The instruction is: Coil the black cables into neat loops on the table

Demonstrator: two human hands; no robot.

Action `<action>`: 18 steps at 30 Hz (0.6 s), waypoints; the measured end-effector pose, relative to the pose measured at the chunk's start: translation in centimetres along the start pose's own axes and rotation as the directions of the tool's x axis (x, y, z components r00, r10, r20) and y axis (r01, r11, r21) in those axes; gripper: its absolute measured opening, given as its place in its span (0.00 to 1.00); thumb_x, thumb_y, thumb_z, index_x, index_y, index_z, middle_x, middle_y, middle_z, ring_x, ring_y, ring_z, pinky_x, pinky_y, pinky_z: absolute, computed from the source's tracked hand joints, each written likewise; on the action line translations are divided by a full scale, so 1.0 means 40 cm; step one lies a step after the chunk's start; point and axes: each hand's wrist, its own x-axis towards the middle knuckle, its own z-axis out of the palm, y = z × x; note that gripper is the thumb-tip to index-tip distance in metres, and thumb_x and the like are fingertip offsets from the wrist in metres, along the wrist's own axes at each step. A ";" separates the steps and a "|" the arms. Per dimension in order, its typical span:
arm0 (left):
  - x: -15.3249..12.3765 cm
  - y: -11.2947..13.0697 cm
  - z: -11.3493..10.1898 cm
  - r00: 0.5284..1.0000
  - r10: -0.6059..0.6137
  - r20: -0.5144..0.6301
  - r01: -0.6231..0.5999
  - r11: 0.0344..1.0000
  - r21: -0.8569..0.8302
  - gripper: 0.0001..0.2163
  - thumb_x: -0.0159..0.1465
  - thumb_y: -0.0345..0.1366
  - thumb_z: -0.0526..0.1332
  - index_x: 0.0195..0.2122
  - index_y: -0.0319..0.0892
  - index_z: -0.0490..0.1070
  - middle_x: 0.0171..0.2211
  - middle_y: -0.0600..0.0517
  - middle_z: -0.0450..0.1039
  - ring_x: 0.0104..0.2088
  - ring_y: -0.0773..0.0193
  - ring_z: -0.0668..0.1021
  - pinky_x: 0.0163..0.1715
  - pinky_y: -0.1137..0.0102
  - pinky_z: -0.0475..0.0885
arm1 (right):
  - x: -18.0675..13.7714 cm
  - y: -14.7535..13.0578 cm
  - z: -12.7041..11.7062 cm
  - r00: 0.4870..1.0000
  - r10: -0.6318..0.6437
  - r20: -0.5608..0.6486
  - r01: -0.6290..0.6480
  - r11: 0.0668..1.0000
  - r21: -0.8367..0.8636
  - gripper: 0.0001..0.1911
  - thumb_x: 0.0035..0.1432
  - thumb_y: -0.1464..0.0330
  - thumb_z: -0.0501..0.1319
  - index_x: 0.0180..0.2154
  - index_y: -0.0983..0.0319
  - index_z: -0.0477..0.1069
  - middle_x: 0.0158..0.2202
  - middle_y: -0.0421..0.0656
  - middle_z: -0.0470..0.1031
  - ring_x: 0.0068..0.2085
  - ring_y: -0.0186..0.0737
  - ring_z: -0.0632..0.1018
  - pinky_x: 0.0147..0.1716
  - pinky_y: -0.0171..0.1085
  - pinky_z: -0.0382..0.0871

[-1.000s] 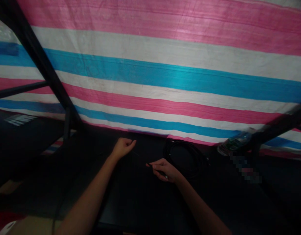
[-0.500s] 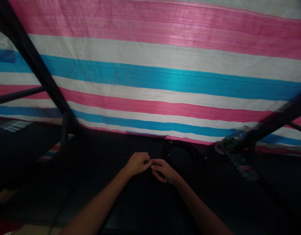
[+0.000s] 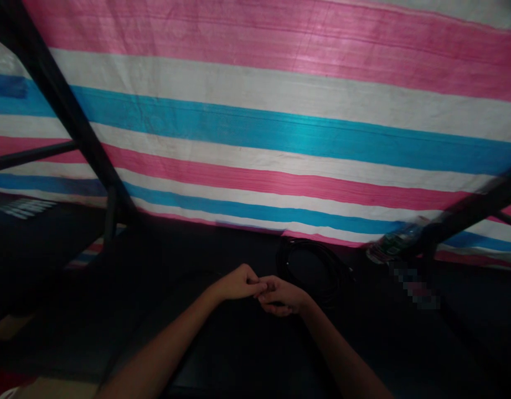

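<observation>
My left hand (image 3: pixel 238 282) and my right hand (image 3: pixel 283 296) meet fingertip to fingertip over a dark work surface (image 3: pixel 222 343). Both are closed in a pinch on something thin and dark that I cannot make out in the dim light. Just behind my right hand lies a coil of black cable (image 3: pixel 313 269).
A striped pink, white and blue tarp (image 3: pixel 280 127) hangs as a wall behind the surface. Dark metal frame bars (image 3: pixel 68 122) cross at the left and right. A plastic bottle (image 3: pixel 394 243) lies at the right, by the tarp's lower edge.
My left hand moved right from about a hand's width away until it met my right hand. Both hands now sit slightly lower, pinched together.
</observation>
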 end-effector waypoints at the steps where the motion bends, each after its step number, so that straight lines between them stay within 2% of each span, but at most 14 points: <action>1: 0.000 0.003 0.000 1.000 0.000 0.020 0.000 1.000 -0.021 0.22 0.64 0.49 0.56 0.20 0.38 0.69 0.16 0.57 0.59 0.18 0.73 0.58 0.19 0.74 0.52 | -0.003 0.000 -0.002 1.000 0.011 0.008 -0.011 1.000 0.001 0.16 0.54 0.64 0.68 0.39 0.63 0.65 0.18 0.31 0.68 0.10 0.22 0.57 0.07 0.24 0.45; 3: 0.000 0.004 -0.006 1.000 -0.007 0.006 0.008 1.000 -0.020 0.22 0.64 0.50 0.56 0.20 0.38 0.69 0.16 0.58 0.57 0.18 0.72 0.57 0.19 0.73 0.51 | -0.007 0.003 -0.007 1.000 0.007 -0.011 -0.007 1.000 0.003 0.17 0.54 0.63 0.68 0.40 0.63 0.65 0.18 0.31 0.68 0.10 0.21 0.57 0.08 0.23 0.45; 8: 0.000 -0.020 -0.040 0.976 -0.010 -0.217 0.052 0.981 0.187 0.25 0.64 0.51 0.56 0.16 0.40 0.57 0.16 0.59 0.50 0.18 0.73 0.55 0.20 0.72 0.47 | -0.005 0.013 -0.020 0.983 -0.116 -0.146 0.126 0.990 0.063 0.17 0.55 0.64 0.68 0.43 0.61 0.65 0.19 0.29 0.66 0.10 0.21 0.55 0.08 0.23 0.45; 11: -0.002 -0.033 -0.065 0.948 0.011 -0.317 0.091 0.947 0.308 0.25 0.66 0.50 0.52 0.16 0.40 0.57 0.15 0.58 0.52 0.18 0.72 0.56 0.21 0.71 0.48 | -0.007 0.007 -0.024 0.964 -0.157 -0.214 0.180 0.980 0.090 0.16 0.55 0.65 0.68 0.42 0.61 0.66 0.18 0.28 0.64 0.11 0.20 0.53 0.09 0.23 0.44; 15: -0.003 -0.031 -0.079 0.874 0.126 -0.469 0.082 0.913 0.399 0.21 0.68 0.47 0.52 0.20 0.40 0.62 0.19 0.56 0.60 0.22 0.70 0.63 0.24 0.71 0.53 | -0.017 -0.013 -0.024 0.926 -0.216 -0.309 0.266 0.955 0.132 0.13 0.55 0.65 0.67 0.41 0.61 0.68 0.18 0.28 0.63 0.12 0.20 0.52 0.09 0.23 0.41; 18: 0.000 -0.030 -0.071 0.805 0.180 -0.566 0.073 0.915 0.396 0.17 0.67 0.46 0.54 0.25 0.40 0.64 0.23 0.55 0.63 0.25 0.69 0.66 0.26 0.73 0.56 | -0.024 -0.025 -0.019 0.900 -0.255 -0.354 0.327 0.932 0.158 0.16 0.55 0.66 0.65 0.46 0.62 0.70 0.20 0.31 0.65 0.12 0.22 0.54 0.10 0.25 0.43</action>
